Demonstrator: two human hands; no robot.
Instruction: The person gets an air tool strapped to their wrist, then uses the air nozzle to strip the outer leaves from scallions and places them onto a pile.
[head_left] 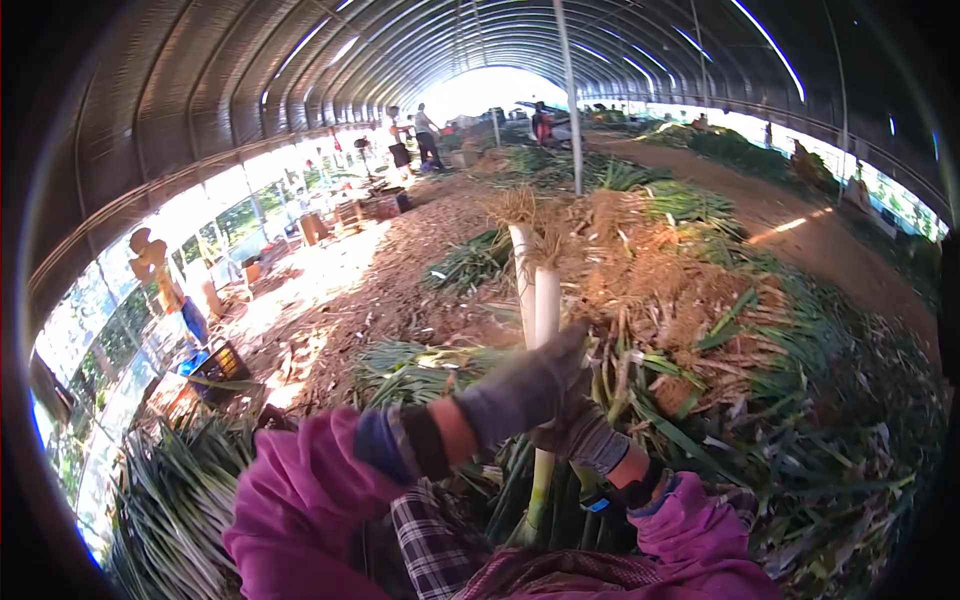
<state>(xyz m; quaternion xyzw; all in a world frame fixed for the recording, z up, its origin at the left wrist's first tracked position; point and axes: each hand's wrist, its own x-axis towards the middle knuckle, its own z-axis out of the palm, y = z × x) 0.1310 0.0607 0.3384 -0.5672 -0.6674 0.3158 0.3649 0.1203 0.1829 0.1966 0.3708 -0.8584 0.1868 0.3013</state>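
Two white leeks [546,300] stand nearly upright in front of me, roots at the top, green leaves pointing down. My gloved left hand [525,392] reaches across them from the left, its fingers pressed together around the stalks. Just below and to the right, my gloved right hand [588,432] is closed on the leeks, close against the left one. The hands overlap and hide part of the stalks and some fingertips. A large pile of leeks with tangled roots [670,290] lies just beyond and to the right.
Long green leaves [185,500] are heaped at the lower left, near a dark crate [222,374]. Leek leaves and scraps [840,470] cover the right side. Farther off, people [428,137] stand on the dirt floor, and a metal pole [570,100] rises ahead under the arched roof.
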